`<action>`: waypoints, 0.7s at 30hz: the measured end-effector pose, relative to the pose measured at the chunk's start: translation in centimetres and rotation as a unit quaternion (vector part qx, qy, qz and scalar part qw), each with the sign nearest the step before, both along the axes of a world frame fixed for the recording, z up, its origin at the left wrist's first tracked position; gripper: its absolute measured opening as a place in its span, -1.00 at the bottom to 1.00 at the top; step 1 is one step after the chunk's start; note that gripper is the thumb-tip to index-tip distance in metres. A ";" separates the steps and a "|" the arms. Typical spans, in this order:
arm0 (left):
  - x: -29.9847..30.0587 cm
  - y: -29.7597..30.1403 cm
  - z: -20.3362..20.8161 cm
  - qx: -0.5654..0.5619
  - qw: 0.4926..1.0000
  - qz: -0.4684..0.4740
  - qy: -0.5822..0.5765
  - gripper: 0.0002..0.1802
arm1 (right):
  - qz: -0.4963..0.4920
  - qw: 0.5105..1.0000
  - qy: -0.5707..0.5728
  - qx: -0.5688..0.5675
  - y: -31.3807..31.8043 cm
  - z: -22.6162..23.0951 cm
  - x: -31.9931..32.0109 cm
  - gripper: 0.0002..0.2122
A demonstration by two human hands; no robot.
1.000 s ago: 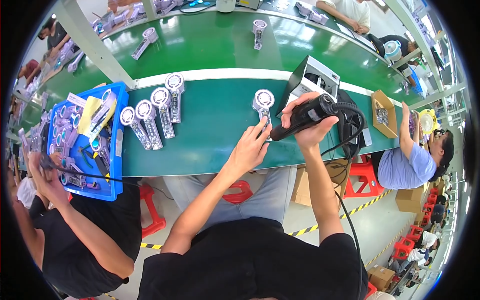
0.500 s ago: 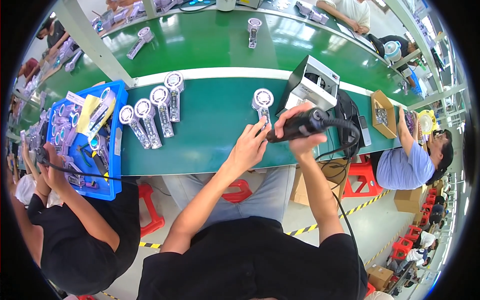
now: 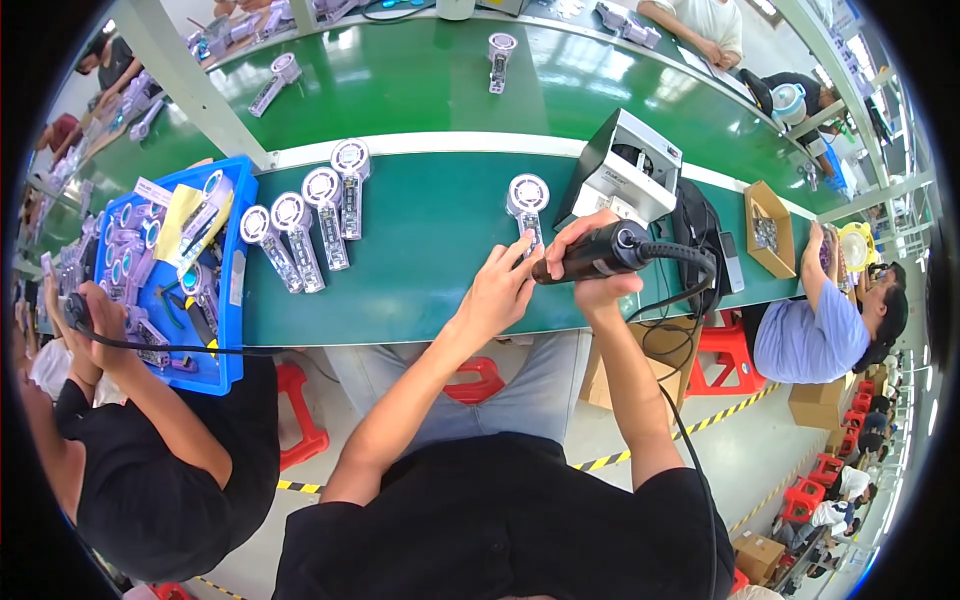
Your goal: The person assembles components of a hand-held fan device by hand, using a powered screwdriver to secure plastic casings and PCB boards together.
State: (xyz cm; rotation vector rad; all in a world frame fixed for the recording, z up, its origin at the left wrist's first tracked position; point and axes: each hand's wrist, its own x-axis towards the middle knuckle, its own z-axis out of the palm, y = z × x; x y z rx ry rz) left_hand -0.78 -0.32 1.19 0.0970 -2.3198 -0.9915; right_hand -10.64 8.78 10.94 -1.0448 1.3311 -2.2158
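A purple-and-white handheld fan lies on the green bench, its round head away from me and its handle with bare circuit parts toward me. My left hand holds the handle's lower end with the fingertips, the index finger lying along it. Wrapped in my right hand is a black electric screwdriver, held nearly level with its front end pointing left at the left fingers. Its tip and the spot it meets are hidden behind the fingers. A thick cord leaves its rear end.
Several similar fans lie side by side at the left, beside a blue bin of fans and tools. A grey-white machine, black cables and a cardboard box of small parts stand right. Co-workers sit on both sides. A green belt runs beyond.
The screwdriver's rear end has tilted a little while its front stays by the left fingers. My left hand keeps its place on the fan. The co-worker's hand at the left has shifted slightly.
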 end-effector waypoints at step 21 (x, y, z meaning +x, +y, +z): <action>-13.9 -25.8 1.0 -0.208 0.929 0.304 -0.039 -0.56 | -0.169 0.974 0.009 -0.153 5.9 5.9 -10.0 -0.12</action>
